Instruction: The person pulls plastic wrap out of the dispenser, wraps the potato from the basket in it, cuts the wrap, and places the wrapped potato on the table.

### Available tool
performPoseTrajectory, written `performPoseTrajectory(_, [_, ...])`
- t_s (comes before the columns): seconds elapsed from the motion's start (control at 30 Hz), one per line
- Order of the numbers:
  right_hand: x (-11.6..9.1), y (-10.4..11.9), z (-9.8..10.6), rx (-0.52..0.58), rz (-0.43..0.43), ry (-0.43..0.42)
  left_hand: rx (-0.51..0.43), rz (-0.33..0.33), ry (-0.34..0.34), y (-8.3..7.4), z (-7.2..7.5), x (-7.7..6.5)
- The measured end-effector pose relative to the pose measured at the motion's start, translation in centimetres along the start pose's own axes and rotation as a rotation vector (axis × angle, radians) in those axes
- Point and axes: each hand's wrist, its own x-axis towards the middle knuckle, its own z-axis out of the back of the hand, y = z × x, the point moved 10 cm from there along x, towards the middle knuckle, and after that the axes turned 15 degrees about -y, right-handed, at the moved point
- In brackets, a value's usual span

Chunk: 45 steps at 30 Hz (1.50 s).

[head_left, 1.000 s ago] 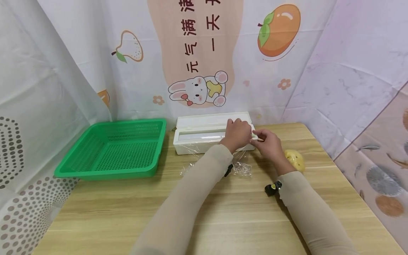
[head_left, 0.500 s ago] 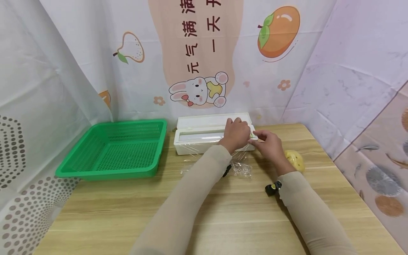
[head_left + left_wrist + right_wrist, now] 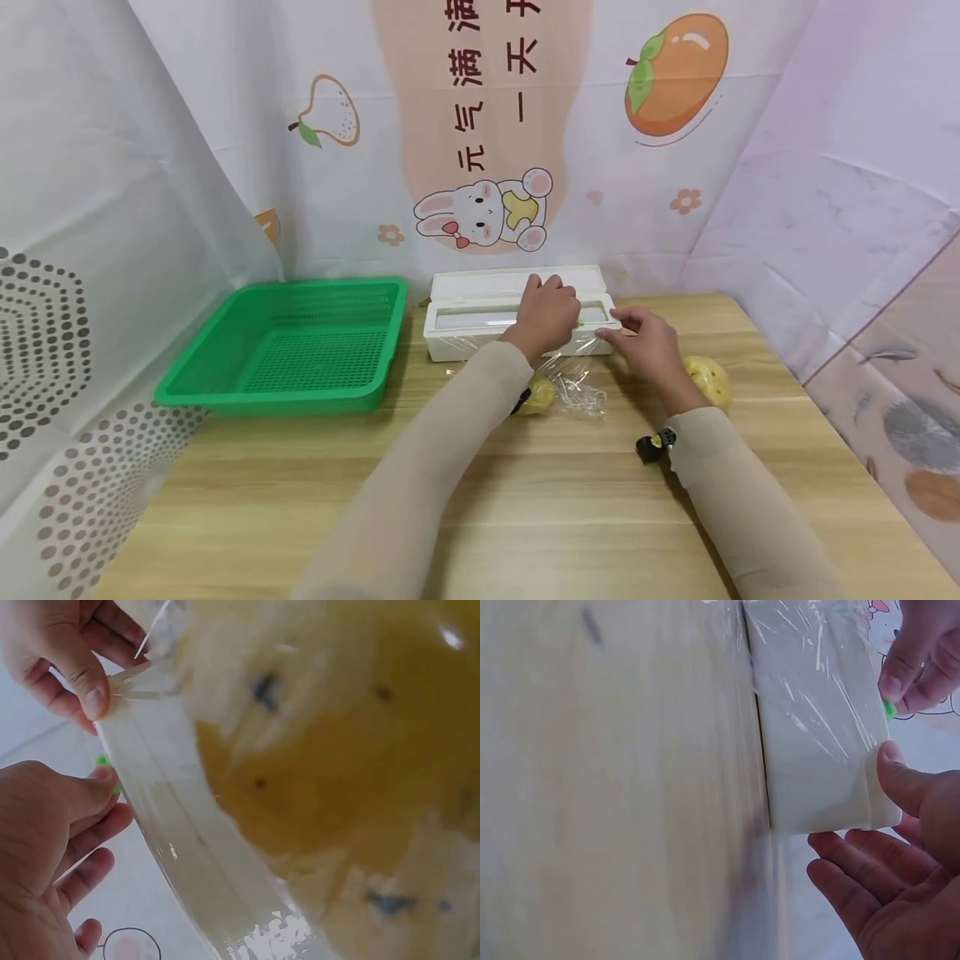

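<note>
A white cling film box point(image 3: 450, 343) stands with its lid raised toward the back, film drawn down over its front. My left hand point(image 3: 547, 315) pinches the small green slider point(image 3: 889, 709) on the box's upper edge between thumb and finger. At the right end, my right hand point(image 3: 647, 346) grips the box's corner, thumb on the near edge and fingers around the end. Clear film point(image 3: 581, 393) hangs onto the table in front. A yellowish, dark-spotted potato point(image 3: 538, 395) lies below my left wrist, partly hidden; it fills much of the left wrist view.
A green plastic basket point(image 3: 390, 354) stands left of the box. Another yellow potato point(image 3: 711, 379) sits to the right, partly behind my right wrist. The wooden table point(image 3: 540, 508) reaches a printed cloth point(image 3: 337, 208) at the back.
My left hand has slid left along the box's edge with the slider. My right hand keeps its hold at the right end. The potato under my left wrist has come into sight.
</note>
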Motion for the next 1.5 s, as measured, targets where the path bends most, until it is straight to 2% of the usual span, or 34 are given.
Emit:
performPoseTrajectory(0.27, [0.0,0.0,0.1,-0.001,-0.003,0.014,0.02,-0.017,-0.01,1.0,0.3,-0.6])
performPoseTrajectory(0.73, [0.4,-0.6,0.5,-0.023,-0.024,0.004,0.082,-0.071,0.024,3.6,0.5,-2.1])
performPoseTrajectory(1.13, [0.1,-0.7,0.3,-0.023,-0.033,0.016,0.128,-0.091,0.01,5.8,0.6,-4.1])
performPoseTrajectory(1.5, [0.0,-0.6,0.3,-0.028,-0.035,0.01,0.172,-0.13,0.023,6.4,0.8,-4.9])
